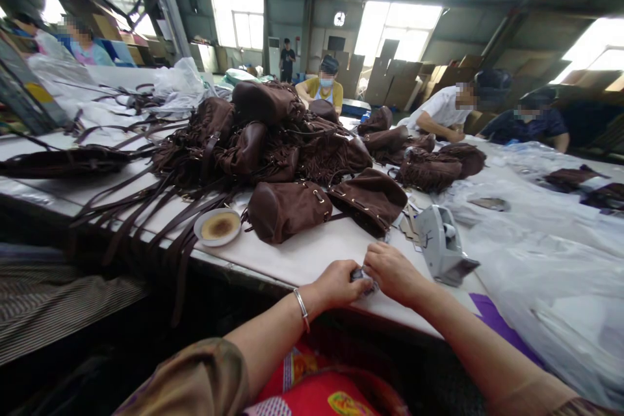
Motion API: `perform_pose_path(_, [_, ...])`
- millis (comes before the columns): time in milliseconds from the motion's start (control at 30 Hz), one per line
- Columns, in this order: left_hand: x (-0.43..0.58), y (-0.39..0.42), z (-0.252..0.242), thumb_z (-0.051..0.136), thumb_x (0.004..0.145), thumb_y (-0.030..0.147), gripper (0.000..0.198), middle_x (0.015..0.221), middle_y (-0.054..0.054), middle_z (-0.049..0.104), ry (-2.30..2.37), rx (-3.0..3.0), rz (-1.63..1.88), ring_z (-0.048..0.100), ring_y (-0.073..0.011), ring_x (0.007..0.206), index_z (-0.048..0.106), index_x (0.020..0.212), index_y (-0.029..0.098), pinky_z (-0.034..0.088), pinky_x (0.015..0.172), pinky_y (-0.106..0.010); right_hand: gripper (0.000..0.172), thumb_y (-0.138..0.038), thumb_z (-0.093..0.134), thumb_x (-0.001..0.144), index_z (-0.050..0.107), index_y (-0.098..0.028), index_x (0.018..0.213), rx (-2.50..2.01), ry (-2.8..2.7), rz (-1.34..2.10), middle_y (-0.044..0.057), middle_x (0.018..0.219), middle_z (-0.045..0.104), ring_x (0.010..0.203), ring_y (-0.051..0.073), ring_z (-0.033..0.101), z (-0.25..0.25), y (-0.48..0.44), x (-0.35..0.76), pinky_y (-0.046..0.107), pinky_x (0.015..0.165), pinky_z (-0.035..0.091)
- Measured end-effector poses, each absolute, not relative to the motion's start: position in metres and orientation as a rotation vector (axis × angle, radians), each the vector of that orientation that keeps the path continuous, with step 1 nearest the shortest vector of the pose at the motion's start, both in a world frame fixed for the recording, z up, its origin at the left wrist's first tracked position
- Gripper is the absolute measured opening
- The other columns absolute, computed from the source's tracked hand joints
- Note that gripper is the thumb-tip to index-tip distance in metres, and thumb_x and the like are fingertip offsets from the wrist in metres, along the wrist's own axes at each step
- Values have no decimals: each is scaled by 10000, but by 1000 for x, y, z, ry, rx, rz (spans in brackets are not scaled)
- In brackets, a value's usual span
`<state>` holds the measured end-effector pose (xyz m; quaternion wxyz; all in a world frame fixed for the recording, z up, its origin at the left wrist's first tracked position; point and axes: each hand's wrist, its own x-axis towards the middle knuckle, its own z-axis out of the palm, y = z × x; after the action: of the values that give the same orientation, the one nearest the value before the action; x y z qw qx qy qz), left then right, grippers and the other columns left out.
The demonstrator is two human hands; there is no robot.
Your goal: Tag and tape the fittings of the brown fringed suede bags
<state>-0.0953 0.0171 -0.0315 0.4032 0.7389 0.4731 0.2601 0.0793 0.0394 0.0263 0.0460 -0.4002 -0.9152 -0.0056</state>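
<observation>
Head view shows the left hand (336,286) and right hand (396,273) meeting at the table edge. Both sets of fingers are clenched on a small grey object (363,276), which they mostly hide and which is hard to identify. It sits just left of the grey plastic tape dispenser (441,244). Beyond the dispenser lies a heap of dark brown suede bags (287,208).

Your left hand (336,283) and right hand (392,270) meet around a small piece (363,276) at the table's (302,253) near edge. The dish (218,227) lies at ten o'clock, straps (146,214) at nine, bags (273,143) at twelve, the dispenser (441,244) at one, plastic (536,253) at three.
</observation>
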Motion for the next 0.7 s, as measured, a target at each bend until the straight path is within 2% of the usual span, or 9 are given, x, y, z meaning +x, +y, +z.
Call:
perform_pose_path(133, [-95,23,-28,532,861,438,327,776,-63,696,1199,1967,570,540,-171,646,702,849,159,354,579,-266,106,-142,621,844,629,-173,743,-1185,-2726,-293,81,834,605,807,229,496,15,31,79,356,732,335])
perform_pose_path(333, [-90,25,-25,510,858,413,330,749,-84,696,1259,1972,528,541,-173,637,687,775,147,352,578,-274,167,-80,574,845,618,-180,719,-1120,-2653,-550,95,774,571,766,246,440,7,19,74,389,704,299])
perform_pose_path(467, [-89,25,-28,526,830,382,298,693,-52,669,1286,1878,571,524,-158,628,676,729,145,357,572,-262,205,-141,530,916,631,-178,742,-1098,-2594,-370,81,772,565,776,236,457,0,15,82,385,719,331])
perform_pose_path(600, [-90,26,-32,522,818,381,288,659,-25,630,1294,1708,618,525,-144,611,639,708,142,373,553,-244,198,-168,485,961,671,-150,1030,-1030,-2501,-102,94,937,615,861,225,514,-15,10,92,379,785,391])
perform_pose_path(700, [-92,25,-31,539,790,388,253,665,-10,619,1166,1494,613,552,-136,564,615,771,147,418,526,-238,241,-161,490,962,645,-147,1147,-1026,-2413,-86,109,1017,624,908,232,535,-27,5,94,388,811,426])
